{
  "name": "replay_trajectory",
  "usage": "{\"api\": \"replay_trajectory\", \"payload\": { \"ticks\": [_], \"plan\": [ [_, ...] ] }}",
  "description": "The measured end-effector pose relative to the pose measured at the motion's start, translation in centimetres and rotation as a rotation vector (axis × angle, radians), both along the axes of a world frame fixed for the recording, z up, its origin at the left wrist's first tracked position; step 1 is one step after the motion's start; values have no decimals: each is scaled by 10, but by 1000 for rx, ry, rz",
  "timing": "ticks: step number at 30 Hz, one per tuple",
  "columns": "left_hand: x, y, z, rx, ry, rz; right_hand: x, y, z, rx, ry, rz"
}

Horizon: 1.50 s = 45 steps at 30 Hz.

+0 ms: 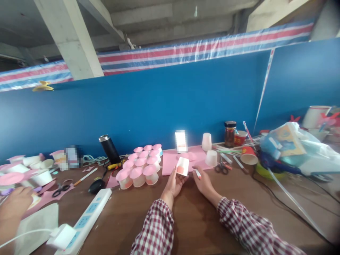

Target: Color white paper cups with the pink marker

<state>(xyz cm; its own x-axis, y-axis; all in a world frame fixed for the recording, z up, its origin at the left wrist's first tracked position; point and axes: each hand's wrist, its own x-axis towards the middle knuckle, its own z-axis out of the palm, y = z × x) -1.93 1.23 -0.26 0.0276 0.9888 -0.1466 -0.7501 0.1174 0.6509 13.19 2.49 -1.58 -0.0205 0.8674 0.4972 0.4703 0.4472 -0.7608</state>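
The left hand (174, 182) is partly closed around a white paper cup (182, 166), thumb along its near-left side and fingers curled beneath and behind. The cup sits at that hand's fingertips, just above the desk (183, 212). Its long axis runs near upright, the top leaning slightly right, and its orange patch (182, 170) faces the wearer; which end is the mouth I cannot tell.

The right hand (204, 182), just right of the cup and apart from it, is loosely closed on a white marker (197, 173). The marker's long axis slants from upper left to lower right, its red end pointing down toward the wearer, away from the cup.

Straight beyond both hands lies pink paper (170, 161). Left of the left hand stand pink-topped cups (139, 173) in rows, openings hidden. To the right hand's right lie scissors (221, 168), and beyond it, two plain white cups (211, 158) stand near each other, narrow ends up. Another person's hand (17, 201) is well off to the left.
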Motion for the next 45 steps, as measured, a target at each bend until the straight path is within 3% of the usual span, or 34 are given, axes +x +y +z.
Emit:
{"api": "replay_trajectory", "payload": {
  "ticks": [17,29,36,45],
  "plan": [
    [2,-5,1,-64,-75,66,1,-6,-4,-42,38,83],
    [8,-5,-7,34,9,36,1,-7,3,-96,17,150],
    [9,-10,3,-17,12,-10,2,-4,-1,-80,44,132],
    [11,-15,11,-17,47,-35,3,-9,0,-122,91,225]
  ]
}}
